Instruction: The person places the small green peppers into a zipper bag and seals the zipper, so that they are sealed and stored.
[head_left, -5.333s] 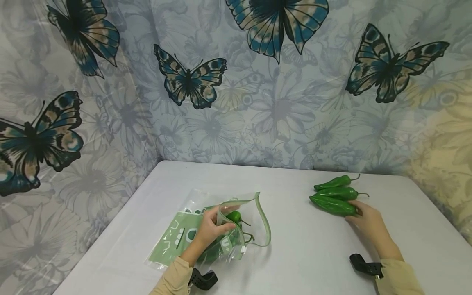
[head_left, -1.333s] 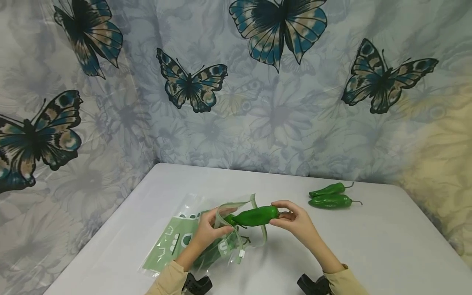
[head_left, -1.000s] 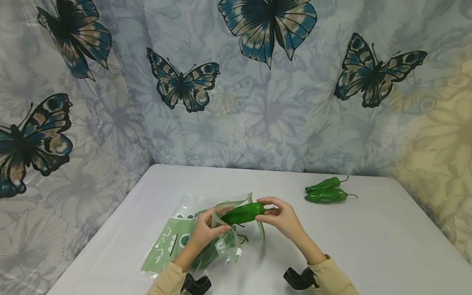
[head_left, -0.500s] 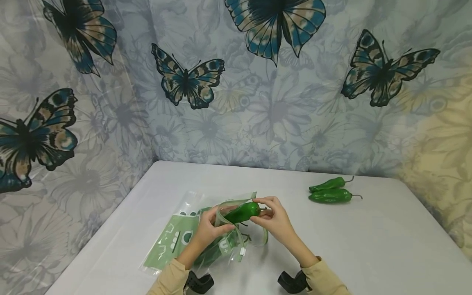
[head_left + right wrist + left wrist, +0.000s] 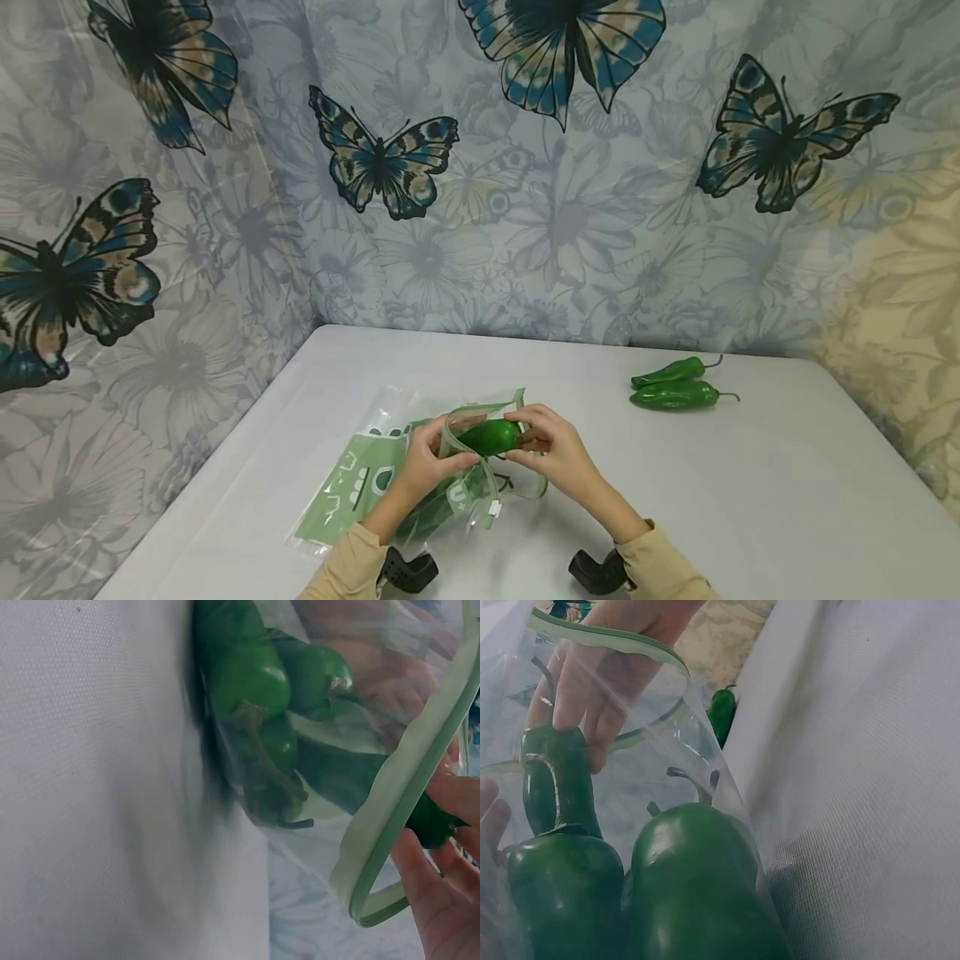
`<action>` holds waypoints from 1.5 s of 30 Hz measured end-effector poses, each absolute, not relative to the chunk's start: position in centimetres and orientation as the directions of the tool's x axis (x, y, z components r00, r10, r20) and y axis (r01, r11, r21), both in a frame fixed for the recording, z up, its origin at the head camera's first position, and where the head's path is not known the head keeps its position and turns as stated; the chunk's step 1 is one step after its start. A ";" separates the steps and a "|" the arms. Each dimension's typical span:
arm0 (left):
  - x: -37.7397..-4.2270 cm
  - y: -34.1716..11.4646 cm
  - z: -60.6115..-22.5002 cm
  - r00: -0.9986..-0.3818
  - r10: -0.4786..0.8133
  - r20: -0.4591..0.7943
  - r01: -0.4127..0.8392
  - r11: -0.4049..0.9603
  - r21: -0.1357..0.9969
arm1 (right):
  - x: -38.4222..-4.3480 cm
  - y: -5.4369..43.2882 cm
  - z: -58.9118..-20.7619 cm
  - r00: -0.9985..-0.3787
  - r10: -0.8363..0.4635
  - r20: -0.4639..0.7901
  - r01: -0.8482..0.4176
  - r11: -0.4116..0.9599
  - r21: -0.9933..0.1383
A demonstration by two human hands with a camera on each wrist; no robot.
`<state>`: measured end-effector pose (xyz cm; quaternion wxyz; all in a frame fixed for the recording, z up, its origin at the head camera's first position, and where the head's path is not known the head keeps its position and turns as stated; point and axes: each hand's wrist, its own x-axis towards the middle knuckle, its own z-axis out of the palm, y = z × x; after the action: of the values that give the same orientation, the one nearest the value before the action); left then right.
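A clear zip bag (image 5: 341, 492) with a green print lies on the table, its green-edged mouth facing right. My left hand (image 5: 426, 465) grips the near rim of that mouth and holds it apart. With thumb and fingers, my right hand (image 5: 555, 446) pinches the stem end of a green chili pepper (image 5: 491, 437), whose tip and most of its body are inside the bag. Several other green peppers (image 5: 694, 877) fill the bag, stems toward the mouth, as the left wrist view shows. In the right wrist view the zip strip (image 5: 409, 769) crosses in front of the held pepper.
Two green peppers (image 5: 675, 395) lie side by side at the back right of the white table (image 5: 787, 467). A butterfly-print cloth (image 5: 570, 250) hangs behind and to the left. Black wrist cameras (image 5: 411, 572) sit below both hands.
My right hand took the nearest pepper of three from the back right, carried it left to the bag's mouth and pushed it in, tip first. My left hand stays on the rim.
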<state>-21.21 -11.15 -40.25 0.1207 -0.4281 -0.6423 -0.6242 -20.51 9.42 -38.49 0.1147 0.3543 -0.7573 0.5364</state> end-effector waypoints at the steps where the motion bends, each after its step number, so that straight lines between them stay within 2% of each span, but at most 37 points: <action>1: -21.2 -11.1 -40.3 -0.604 0.399 0.690 0.699 -0.150 0.699 | -20.5 9.4 -38.5 -0.722 -0.416 0.554 -0.661 0.177 -0.729; 8: -21.1 -11.1 -40.4 -0.604 0.389 0.695 0.699 -0.159 0.697 | -20.6 8.9 -39.2 -0.695 -0.425 0.580 -0.703 0.231 -0.673; 13: -21.0 -11.2 -40.1 -0.605 0.380 0.699 0.705 -0.152 0.693 | -20.6 8.4 -39.4 -0.699 -0.426 0.574 -0.699 0.235 -0.676; 21: -21.1 -11.2 -39.9 -0.603 0.378 0.702 0.711 -0.145 0.688 | -22.2 8.3 -41.5 -0.747 -0.474 0.465 -0.623 0.257 -0.739; 27: -21.1 -11.2 -39.9 -0.607 0.368 0.705 0.719 -0.124 0.684 | -22.7 8.0 -41.7 -0.715 -0.491 0.498 -0.671 0.282 -0.686; 35: -21.3 -11.2 -39.7 -0.581 0.372 0.724 0.744 -0.117 0.657 | -23.2 7.6 -41.6 -0.717 -0.519 0.466 -0.673 0.339 -0.657; 45: -21.3 -11.4 -39.9 -0.610 0.361 0.705 0.724 -0.108 0.682 | -23.3 6.9 -41.4 -0.720 -0.499 0.482 -0.673 0.332 -0.661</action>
<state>-21.29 -11.43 -39.88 0.1470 -0.4163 -0.6513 -0.6172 -23.28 6.89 -41.41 0.0962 0.3616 -0.8105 0.4507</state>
